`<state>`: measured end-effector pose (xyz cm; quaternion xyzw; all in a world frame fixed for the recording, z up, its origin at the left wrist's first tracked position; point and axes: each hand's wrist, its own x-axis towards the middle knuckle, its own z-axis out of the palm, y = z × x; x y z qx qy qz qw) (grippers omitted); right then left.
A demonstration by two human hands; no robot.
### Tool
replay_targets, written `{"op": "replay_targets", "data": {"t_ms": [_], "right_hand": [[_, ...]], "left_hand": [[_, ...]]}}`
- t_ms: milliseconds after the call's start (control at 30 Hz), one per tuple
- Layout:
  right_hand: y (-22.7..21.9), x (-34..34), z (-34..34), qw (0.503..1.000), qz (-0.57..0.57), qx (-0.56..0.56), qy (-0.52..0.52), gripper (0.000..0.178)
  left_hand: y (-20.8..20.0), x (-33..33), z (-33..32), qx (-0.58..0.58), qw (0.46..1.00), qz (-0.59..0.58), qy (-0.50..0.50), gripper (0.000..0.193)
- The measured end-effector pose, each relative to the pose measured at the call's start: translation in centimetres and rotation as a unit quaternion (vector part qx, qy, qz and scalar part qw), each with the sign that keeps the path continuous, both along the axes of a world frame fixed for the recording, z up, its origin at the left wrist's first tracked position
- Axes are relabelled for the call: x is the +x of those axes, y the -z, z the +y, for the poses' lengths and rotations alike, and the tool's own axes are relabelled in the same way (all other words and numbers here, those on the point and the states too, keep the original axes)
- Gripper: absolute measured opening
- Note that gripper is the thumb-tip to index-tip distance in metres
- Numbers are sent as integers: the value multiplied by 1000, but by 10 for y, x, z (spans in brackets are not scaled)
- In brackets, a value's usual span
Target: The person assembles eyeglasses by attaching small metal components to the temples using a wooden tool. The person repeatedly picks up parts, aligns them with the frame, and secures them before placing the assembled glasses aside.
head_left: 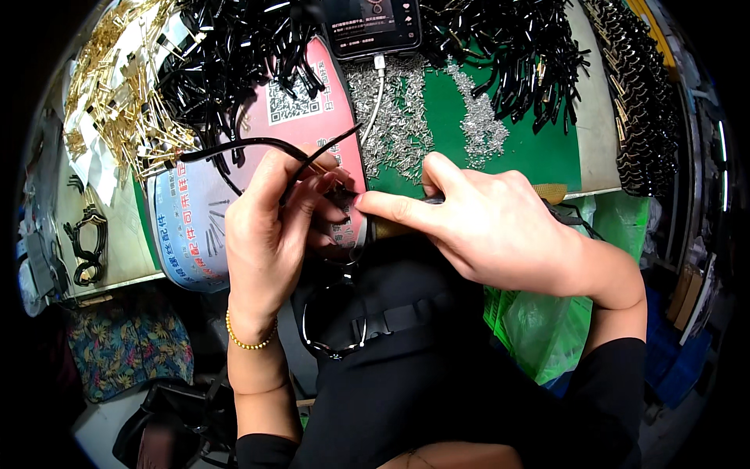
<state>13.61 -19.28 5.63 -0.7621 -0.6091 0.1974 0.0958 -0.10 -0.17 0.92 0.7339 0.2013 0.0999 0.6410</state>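
Observation:
My left hand pinches a pair of glasses near the hinge, close above my lap. One black temple arm curves out to the left past my fingers, and another sticks up to the right. The glasses' front, a dark rim, hangs below the hand over my black clothing. My right hand is curled, its index finger stretched to touch the glasses at my left fingertips. A dark tool shows a little between its fingers; the rest is hidden by the hand.
Small silver screws are spread on the green mat. Behind lie heaps of black temple arms and gold ones. A phone with a white cable stands at the back. Stacked glasses parts line the right; green bags hang below.

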Motion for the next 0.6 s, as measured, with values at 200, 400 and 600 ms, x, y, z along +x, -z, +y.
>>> {"op": "replay_targets", "data": {"t_ms": [200, 400, 600], "right_hand": [[0, 2, 2, 1000, 17, -15, 7, 60], [-3, 1, 4, 998, 20, -51, 15, 63], [0, 1, 3, 999, 5, -36, 20, 60]], "left_hand": [[-1, 2, 3, 36, 998, -4, 52, 16], [13, -4, 3, 176, 980, -60, 72, 21], [9, 1, -1, 183, 982, -20, 35, 26]]}}
